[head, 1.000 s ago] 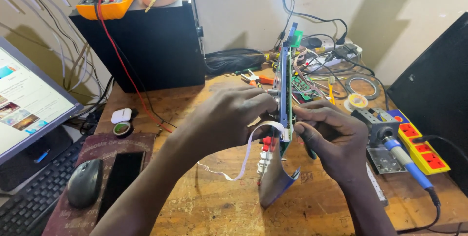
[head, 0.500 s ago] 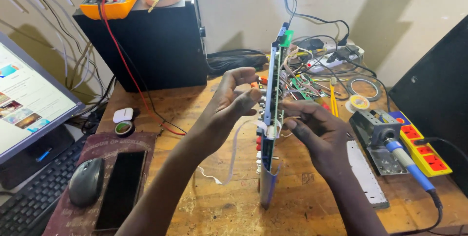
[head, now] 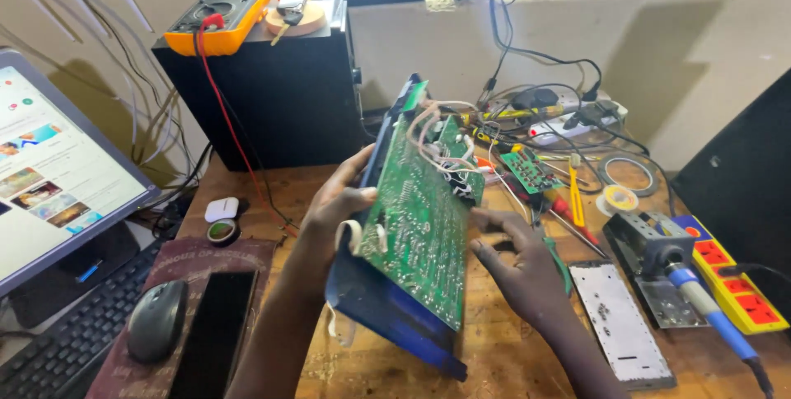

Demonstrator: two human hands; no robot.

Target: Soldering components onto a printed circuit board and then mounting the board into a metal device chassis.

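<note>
We see a large green printed circuit board [head: 416,222] tilted up at the middle of the wooden workbench [head: 527,358], its solder side facing us, seated in a blue plastic housing [head: 387,312] that shows along its lower and left edges. The left hand [head: 334,214] grips the housing's left edge, thumb curled over the rim and fingers hidden behind, so it is pressed tight on the housing. The right hand [head: 515,263] sits at the board's 3 o'clock, fingers bent and reaching behind the board's right edge; we cannot tell whether it actually clamps the board or only touches it. White wires [head: 428,123] loop over the board's top edge.

At 3 o'clock from the right hand a blue-handled soldering iron [head: 700,304] rests in its metal stand, with a yellow power strip [head: 729,280] just beyond. At 5 o'clock lies a flat perforated metal plate [head: 618,325]. At 9 o'clock from the left hand we see a black computer mouse [head: 156,329] and a black phone [head: 216,325] on a dark mat. An orange multimeter [head: 216,5] sits at 11 o'clock on a black speaker box [head: 272,94].
</note>
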